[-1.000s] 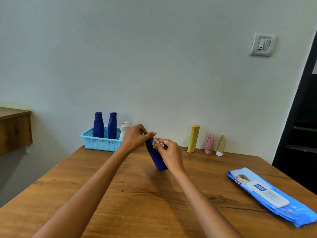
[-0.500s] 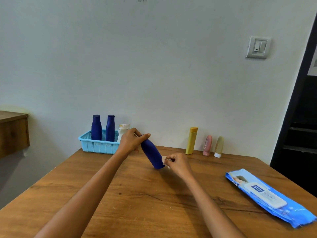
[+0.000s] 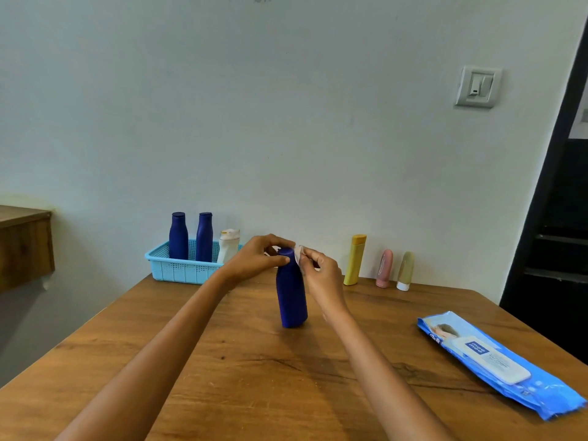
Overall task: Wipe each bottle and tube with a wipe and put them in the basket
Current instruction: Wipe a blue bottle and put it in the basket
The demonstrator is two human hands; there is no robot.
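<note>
A dark blue bottle (image 3: 291,297) stands nearly upright on the wooden table (image 3: 254,377). My left hand (image 3: 254,257) grips its cap from the left. My right hand (image 3: 319,275) pinches a small white wipe (image 3: 298,253) against the bottle's neck on the right side. The light blue basket (image 3: 183,268) at the back left holds two dark blue bottles (image 3: 178,236) (image 3: 204,237) and a white bottle (image 3: 228,246). A yellow bottle (image 3: 354,260), a pink tube (image 3: 384,268) and a beige tube (image 3: 405,270) stand by the wall.
A blue pack of wipes (image 3: 496,361) lies on the table at the right. A wooden ledge (image 3: 24,243) juts out at the far left. A dark doorway (image 3: 560,218) is on the right, and a wall switch (image 3: 477,86) above.
The bottle has gone from tilted left to nearly upright. My right hand with the wipe moved from the bottle's base up to its neck.
</note>
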